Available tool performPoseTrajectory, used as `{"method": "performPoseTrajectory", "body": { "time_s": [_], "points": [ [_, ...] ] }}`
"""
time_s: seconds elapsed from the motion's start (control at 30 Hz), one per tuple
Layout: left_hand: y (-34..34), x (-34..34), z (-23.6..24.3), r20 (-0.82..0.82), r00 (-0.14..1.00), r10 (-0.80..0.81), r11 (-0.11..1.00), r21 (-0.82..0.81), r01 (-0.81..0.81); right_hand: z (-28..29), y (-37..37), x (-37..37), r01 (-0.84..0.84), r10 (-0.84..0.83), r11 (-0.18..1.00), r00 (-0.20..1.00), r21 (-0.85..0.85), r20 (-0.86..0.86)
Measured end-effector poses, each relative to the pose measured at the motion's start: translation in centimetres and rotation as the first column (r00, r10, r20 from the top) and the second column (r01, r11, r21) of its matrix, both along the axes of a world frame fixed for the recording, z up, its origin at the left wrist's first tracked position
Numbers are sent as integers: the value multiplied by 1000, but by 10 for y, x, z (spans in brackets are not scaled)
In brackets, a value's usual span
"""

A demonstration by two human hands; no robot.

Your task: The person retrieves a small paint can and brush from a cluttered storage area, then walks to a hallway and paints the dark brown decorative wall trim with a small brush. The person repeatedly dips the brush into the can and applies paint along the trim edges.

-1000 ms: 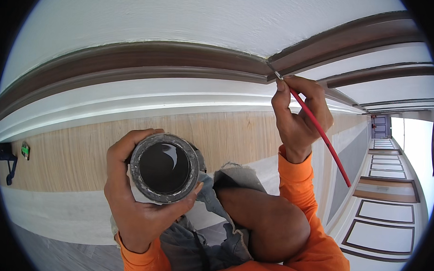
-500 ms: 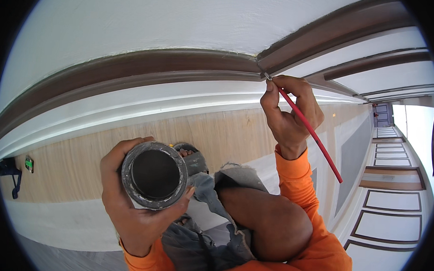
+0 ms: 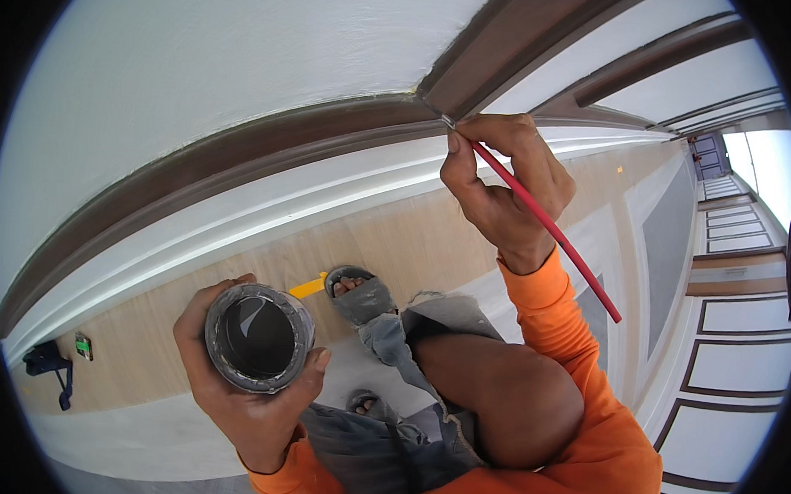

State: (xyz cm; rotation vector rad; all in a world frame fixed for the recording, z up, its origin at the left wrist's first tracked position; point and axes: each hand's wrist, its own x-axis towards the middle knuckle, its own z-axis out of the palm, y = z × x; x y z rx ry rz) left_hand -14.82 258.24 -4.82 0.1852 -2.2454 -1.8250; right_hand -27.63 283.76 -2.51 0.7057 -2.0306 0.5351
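My right hand (image 3: 513, 186) pinches a thin paintbrush (image 3: 549, 224) with a red handle near its metal ferrule. The brush tip meets the brown moulding (image 3: 347, 123) close to the corner where two strips join; the fingers partly hide the bristles. In my left hand (image 3: 242, 407) is an open round paint can (image 3: 260, 338) with a smeared rim. Dark grey-brown liquid lies inside it, with a pale reflection on its surface. The can stays low, to the left of my knee and apart from the brush.
White wall (image 3: 228, 58) lies above the moulding and a white baseboard (image 3: 240, 194) below. On the wooden floor (image 3: 157, 352) are a yellow strip (image 3: 309, 287), a small green-and-black item (image 3: 84, 346) and a dark blue cloth-like thing (image 3: 50, 366). My sandalled foot (image 3: 359, 294) rests near the can.
The view has shifted, so the moulding corner and my right hand appear further left. The can has tilted slightly and sits apart from my foot, exposing the yellow strip. Both grips stay the same.
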Motion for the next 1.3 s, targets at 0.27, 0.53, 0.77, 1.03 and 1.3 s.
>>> {"method": "performPoseTrajectory", "body": {
  "time_s": [0.27,0.53,0.77,1.03,1.3],
  "points": [
    [0,-3,-3,-9,1000,12,1000,10,-12,-9,6,-6,-9,10,999,1000,-39,3],
    [0,-4,-11,18,999,35,998,42,-36,-11,2,-4,-49,47,988,999,-148,-16],
    [3,-6,-14,30,999,19,999,48,-20,-20,7,-3,-38,38,979,999,-198,-6],
    [4,-8,-14,32,999,19,999,28,-20,-17,5,-8,-137,130,981,990,-140,-56],
    [5,-10,-15,33,999,-2,1000,23,1,-19,-3,-11,-187,160,949,979,-254,-124]
  ]
}}
